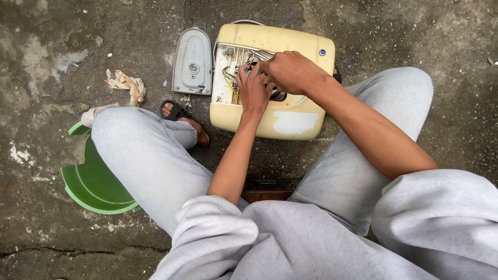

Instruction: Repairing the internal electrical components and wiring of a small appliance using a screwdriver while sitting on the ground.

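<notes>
The person is sitting low on a small brown wooden stool [270, 189], with both knees spread wide apart, so there is room between the legs for the thing they are working on. Both arms in grey sleeves are reaching forward and down. A green plastic tub [93, 184] is lying on the floor just beside the left knee, near but not in the way. The left hand [252, 89] is resting on the open part of the cream box [275, 83], with its fingers bent down among the wires [232, 78]; I cannot tell if they are pinching a wire or only touching. The right hand [290, 71] is curling over the same spot, and its fingers are closing together around something small and thin, maybe a tool, but it is too hidden to be sure. The cream box is lying flat on the concrete floor [62, 41] between the feet, close enough for both hands. Its grey cover [193, 62] is lying just beside it on the left, off the box so the inside is showing. A crumpled rag [127, 84] is lying farther left, well apart.
</notes>
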